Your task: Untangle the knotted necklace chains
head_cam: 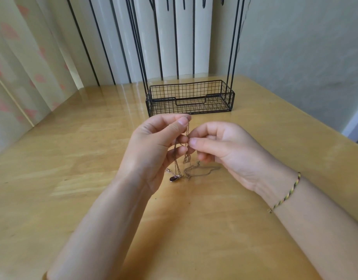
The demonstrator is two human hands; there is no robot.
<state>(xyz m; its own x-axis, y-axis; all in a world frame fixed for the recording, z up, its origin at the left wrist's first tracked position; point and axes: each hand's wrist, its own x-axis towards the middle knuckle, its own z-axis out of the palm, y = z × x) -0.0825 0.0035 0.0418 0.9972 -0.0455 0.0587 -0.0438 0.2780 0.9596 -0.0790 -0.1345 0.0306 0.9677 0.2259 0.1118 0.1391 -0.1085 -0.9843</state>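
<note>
Gold-toned thin tangled necklace chains [186,159] are held just over the glossy wooden tabletop [73,158], with lower loops and a dark oval pendant [172,179] resting on it. They're pinched up top in the grip of the left hand [154,148], and just below in the grip of the right hand [224,150]. A black wire basket [190,98] is parked behind.

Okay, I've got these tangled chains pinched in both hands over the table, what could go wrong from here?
1. The left hand and right hand pinch the chains close together; pulling apart could tighten the knot or snap a thin link.
2. The pendant and the slack lie bunched on the table; lifting higher may drag them into new loops.
</note>
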